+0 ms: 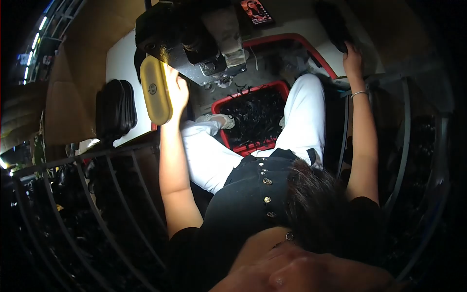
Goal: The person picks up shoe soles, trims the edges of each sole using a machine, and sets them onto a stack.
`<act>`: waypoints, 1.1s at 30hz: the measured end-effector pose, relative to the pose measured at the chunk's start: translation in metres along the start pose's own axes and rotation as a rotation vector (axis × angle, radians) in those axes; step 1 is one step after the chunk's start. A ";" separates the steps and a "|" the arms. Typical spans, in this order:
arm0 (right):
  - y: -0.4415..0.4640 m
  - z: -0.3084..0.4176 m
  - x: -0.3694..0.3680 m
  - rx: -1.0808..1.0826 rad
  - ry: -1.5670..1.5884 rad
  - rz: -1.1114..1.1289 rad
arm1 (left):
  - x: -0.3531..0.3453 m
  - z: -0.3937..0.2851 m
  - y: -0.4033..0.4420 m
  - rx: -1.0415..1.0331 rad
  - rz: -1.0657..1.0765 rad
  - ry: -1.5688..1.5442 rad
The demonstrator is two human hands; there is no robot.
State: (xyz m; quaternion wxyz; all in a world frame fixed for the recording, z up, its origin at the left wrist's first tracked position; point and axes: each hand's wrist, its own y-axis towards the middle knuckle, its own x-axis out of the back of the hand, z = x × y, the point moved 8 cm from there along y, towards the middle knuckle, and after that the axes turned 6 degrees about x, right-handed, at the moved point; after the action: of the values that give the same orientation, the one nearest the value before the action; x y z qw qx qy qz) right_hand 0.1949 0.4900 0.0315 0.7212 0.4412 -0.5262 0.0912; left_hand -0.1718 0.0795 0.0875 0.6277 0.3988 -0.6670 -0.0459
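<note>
My left hand (pixel 178 92) is closed on a yellow, oblong, sole-like piece (pixel 154 92) with a small round mark at its middle. The piece stands roughly upright beside the lit side of a dark machine (pixel 194 44). Over at the right, my right hand (pixel 353 59) has its fingers closed on the near end of a long black piece (pixel 334 24) on the pale tabletop (pixel 309 14). Shadow hides the outline of that black piece and some of the fingertips.
Several black oblong pieces (pixel 116 108) stand stacked at the left. A red bin (pixel 282 90) with black scraps sits between my feet. Behind it is a larger red rim (pixel 292 35). A phone (pixel 257 12) lies at the top. Metal rails (pixel 95 204) run along the lower left.
</note>
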 end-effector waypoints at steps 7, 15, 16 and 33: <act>0.023 0.112 0.139 0.308 0.235 -0.226 | -0.031 -0.063 -0.084 0.203 0.425 -0.602; -0.022 0.270 0.126 0.272 1.249 0.527 | 0.000 -0.170 -0.060 0.290 0.473 -1.039; -0.032 0.283 0.109 0.182 1.413 0.632 | 0.005 -0.169 -0.057 0.373 0.471 -1.068; -0.193 0.235 -0.030 -0.407 1.460 0.926 | -0.031 -0.105 -0.082 0.836 0.212 -1.589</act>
State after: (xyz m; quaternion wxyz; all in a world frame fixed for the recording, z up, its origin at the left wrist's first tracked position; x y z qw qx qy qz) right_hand 0.1377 0.2135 -0.0846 0.8322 -0.1206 -0.0668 0.5371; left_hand -0.0443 0.0885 0.0381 -0.2133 0.3816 -0.8994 -0.0035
